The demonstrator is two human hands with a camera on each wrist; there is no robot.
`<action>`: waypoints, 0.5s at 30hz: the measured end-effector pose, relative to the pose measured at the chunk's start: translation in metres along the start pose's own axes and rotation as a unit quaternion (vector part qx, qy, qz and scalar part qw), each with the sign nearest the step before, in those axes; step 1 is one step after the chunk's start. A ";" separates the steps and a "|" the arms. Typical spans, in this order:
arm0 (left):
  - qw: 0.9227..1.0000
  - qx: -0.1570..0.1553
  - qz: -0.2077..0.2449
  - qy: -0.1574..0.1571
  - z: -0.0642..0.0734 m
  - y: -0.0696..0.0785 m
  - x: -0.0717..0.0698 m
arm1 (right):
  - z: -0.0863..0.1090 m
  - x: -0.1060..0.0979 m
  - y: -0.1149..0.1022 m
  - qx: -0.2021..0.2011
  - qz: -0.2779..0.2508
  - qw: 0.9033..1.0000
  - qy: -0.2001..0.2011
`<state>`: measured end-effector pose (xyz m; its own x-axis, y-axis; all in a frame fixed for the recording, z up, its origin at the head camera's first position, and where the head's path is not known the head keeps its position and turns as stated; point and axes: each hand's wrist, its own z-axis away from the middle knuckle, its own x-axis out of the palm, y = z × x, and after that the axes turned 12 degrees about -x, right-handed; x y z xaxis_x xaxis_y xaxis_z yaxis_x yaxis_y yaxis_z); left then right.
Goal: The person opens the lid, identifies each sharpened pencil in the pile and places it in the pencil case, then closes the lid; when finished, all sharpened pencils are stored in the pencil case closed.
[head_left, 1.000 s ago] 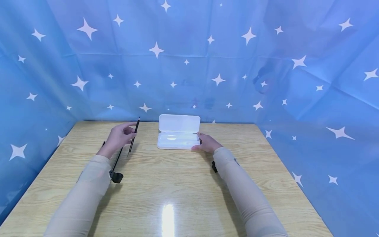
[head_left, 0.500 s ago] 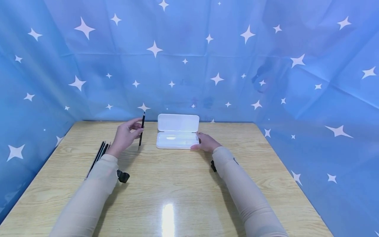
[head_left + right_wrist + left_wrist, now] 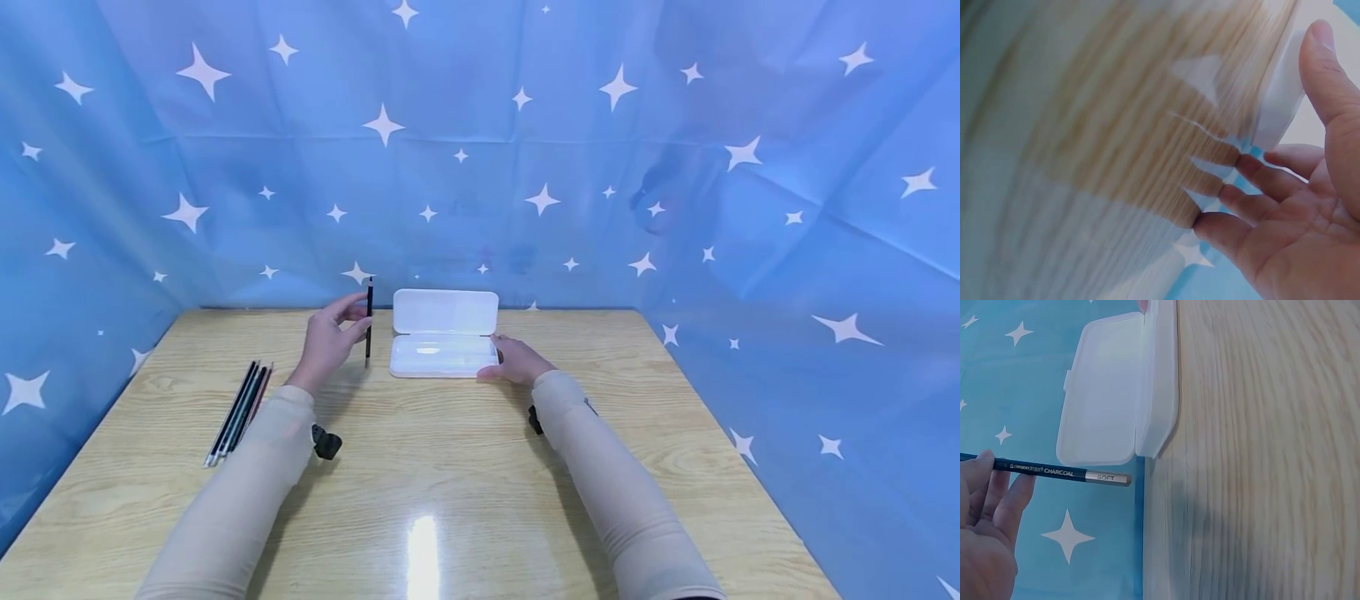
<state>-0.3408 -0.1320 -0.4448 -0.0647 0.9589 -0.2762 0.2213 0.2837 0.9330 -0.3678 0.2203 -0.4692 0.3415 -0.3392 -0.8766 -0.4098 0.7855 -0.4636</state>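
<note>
My left hand [image 3: 327, 343] pinches a dark charcoal pencil [image 3: 1060, 470] between thumb and fingertips. "CHARCOAL" and "SOFT" can be read along its barrel in the left wrist view. The pencil stands nearly upright in the head view, just left of a white pencil case [image 3: 446, 313]. That case lies on the table with its lid tipped up at the back, and nothing shows in its tray. My right hand [image 3: 519, 361] holds the case's right end, thumb at the front wall and forefinger at the rear corner. Its other fingertips [image 3: 1210, 226] touch the tabletop.
Several pencils [image 3: 242, 410] lie side by side on the wooden table [image 3: 480, 467], left of my left forearm. A blue star-patterned cloth [image 3: 465, 183] hangs right behind the case and along both sides. A small black camera [image 3: 326, 442] sits at my left wrist.
My left hand has carried the pencil right toward the case, turning it from slanted to nearly upright. The pencils on the table have come into view. The right hand stays on the case.
</note>
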 end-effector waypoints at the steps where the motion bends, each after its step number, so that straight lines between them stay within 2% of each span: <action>1: 1.000 0.001 0.000 0.001 -0.001 0.000 0.002 | 0.000 0.000 0.000 0.000 -0.001 1.000 0.000; 15: 0.999 0.023 0.019 0.023 -0.015 0.005 0.024 | 0.000 0.000 0.002 -0.003 0.004 1.000 0.002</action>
<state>-0.3557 -0.1080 -0.4435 -0.0995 0.9682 -0.2296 0.2680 0.2483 0.9309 -0.3690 0.2216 -0.4702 0.3353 -0.3348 -0.8806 -0.4170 0.7854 -0.4574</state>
